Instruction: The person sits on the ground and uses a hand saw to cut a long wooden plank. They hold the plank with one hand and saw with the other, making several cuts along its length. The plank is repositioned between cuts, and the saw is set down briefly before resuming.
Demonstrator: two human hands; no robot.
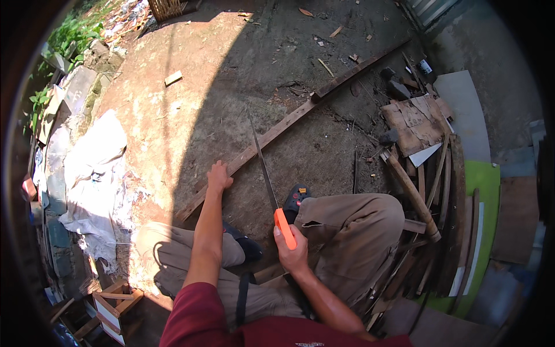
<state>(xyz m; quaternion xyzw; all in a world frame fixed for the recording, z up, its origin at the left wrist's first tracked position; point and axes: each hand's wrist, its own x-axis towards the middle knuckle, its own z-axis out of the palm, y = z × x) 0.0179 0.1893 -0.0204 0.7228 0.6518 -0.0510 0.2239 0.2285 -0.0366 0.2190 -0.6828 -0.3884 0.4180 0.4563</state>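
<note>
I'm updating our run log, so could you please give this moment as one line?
left hand: on wooden plank | right hand: gripping orange-handled saw | blade: crosses plank in view, contact unclear

Long brown wooden board (277, 132), running diagonally over the ground, saw (267, 178) with orange handle, thin dark blade slanting across the board

White cloth (95, 165) lies left, scrap wood (417, 207) and a green panel (490, 211) right.
</note>
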